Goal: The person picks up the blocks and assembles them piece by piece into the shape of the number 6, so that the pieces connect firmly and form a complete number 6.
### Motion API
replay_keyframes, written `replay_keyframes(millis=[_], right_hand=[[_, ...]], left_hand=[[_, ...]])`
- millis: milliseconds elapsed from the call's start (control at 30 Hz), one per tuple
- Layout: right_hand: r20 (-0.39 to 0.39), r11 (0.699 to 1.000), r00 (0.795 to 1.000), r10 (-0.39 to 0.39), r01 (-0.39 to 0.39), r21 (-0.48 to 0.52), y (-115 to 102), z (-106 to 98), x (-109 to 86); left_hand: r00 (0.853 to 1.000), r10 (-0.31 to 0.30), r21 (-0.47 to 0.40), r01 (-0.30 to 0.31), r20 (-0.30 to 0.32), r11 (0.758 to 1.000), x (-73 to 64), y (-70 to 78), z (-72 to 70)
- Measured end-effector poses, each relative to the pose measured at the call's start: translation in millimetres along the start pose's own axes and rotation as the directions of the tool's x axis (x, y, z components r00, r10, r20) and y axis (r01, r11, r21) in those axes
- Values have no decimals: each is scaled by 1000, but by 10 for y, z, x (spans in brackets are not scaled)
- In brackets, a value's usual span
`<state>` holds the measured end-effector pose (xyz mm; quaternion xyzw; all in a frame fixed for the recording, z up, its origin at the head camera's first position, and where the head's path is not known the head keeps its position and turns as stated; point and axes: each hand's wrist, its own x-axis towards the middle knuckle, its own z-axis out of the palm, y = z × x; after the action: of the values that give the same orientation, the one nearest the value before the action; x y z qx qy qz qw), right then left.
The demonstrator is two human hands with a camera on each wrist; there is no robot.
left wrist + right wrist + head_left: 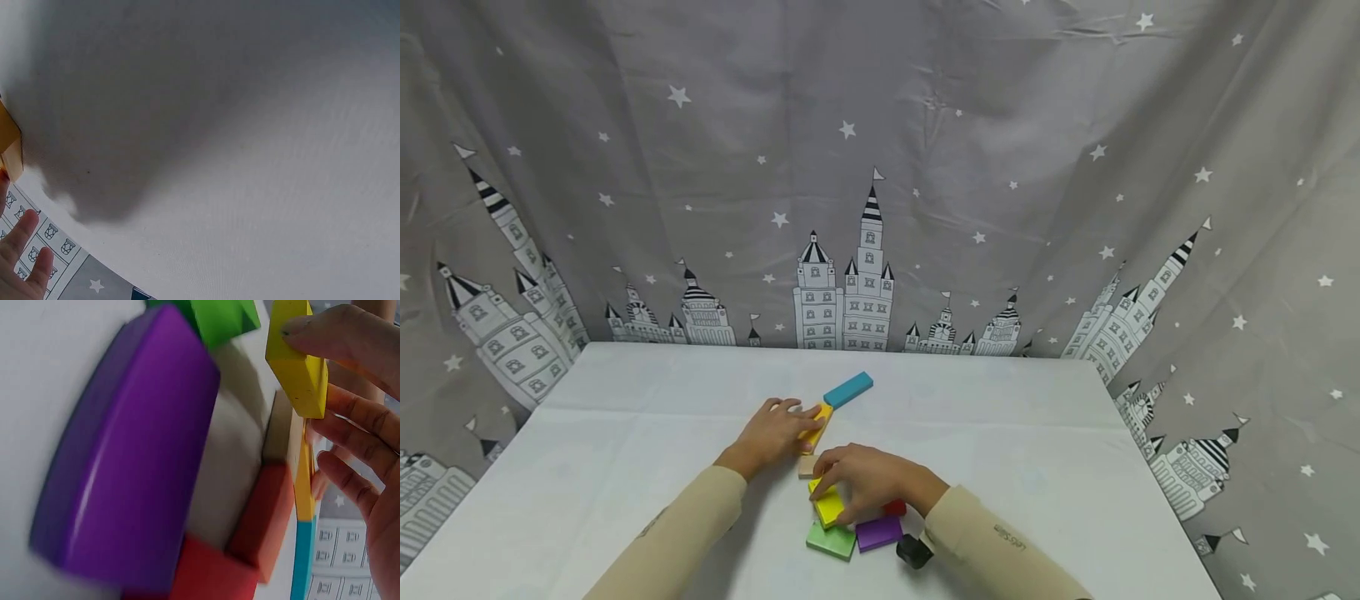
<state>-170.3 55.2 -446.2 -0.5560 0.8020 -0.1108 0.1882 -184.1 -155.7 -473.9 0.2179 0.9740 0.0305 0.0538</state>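
Observation:
My left hand (775,433) grips an orange-yellow block (817,432) lying on the table, its far end close to a blue block (848,390). With thumb and fingertips, my right hand (880,479) pinches a bright yellow block (829,504). The right wrist view shows this yellow block (294,369) raised off the table and tilted. Between the hands lies a plain wooden block (807,467), partly hidden. In the left wrist view only a corner of the orange-yellow block (11,147) and some fingers (19,234) appear.
Near the right hand lie a green block (831,542), a purple block (878,533) and red blocks (265,519), mostly covered by the hand in the head view. A black object (913,551) is at the right wrist. A grey printed curtain (970,167) hangs behind the white table (1000,433).

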Motion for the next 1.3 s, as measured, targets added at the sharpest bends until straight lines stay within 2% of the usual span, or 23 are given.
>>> replay_keyframes(millis=[267, 533, 667, 933, 1133, 1300], right_hand=[[-23, 997, 997, -71, 71, 6, -130, 60, 161], [-44, 994, 993, -113, 113, 0, -211, 147, 299], [-46, 994, 994, -103, 102, -23, -234, 197, 343], [-28, 1000, 1000, -11, 11, -18, -261, 252, 406], [-2, 999, 1000, -6, 6, -49, -300, 247, 425], [-7, 1000, 1000, 0, 0, -20, -336, 251, 414]], left_hand=[[1000, 3, -9, -3, -9, 1000, 4, -2, 3], [999, -19, 7, 19, 41, 1000, 22, 22, -41], [999, -11, 14, 11, 40, 1000, 25, 21, -46], [999, -4, 9, 4, 31, 1000, 35, 2, -48], [999, 28, 28, -28, 18, 999, 22, -10, -42], [1000, 31, 48, -31, 1, 998, 17, -15, -28]])
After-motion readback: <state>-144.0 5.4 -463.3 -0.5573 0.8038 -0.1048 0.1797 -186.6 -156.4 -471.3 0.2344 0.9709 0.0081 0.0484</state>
